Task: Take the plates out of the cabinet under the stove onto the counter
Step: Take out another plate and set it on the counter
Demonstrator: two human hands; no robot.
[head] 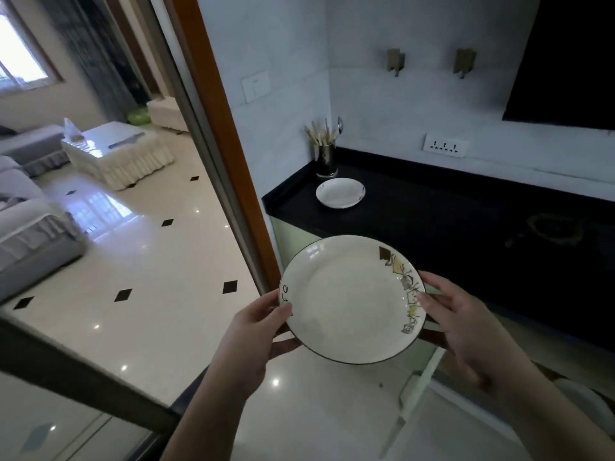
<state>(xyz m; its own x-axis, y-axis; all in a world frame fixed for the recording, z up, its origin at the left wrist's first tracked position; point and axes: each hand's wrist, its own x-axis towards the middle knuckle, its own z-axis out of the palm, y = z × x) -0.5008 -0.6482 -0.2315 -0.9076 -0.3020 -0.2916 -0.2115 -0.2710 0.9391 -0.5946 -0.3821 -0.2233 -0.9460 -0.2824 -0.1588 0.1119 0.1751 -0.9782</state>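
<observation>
Left hand [258, 331] and right hand [466, 322] clasping white plate [349, 301] before black counter [449, 221] (second plate [340, 193] on it), glossy tiled floor [139, 261] leftward.

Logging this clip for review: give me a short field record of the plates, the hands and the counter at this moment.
held plate: white, dark rim, drawings on right edge, in the air short of the counter
left hand: grips its left rim
right hand: grips its right rim
counter: black
plate on counter: one white plate, near the left end
beside it: utensil holder behind the plate, in the corner
</observation>
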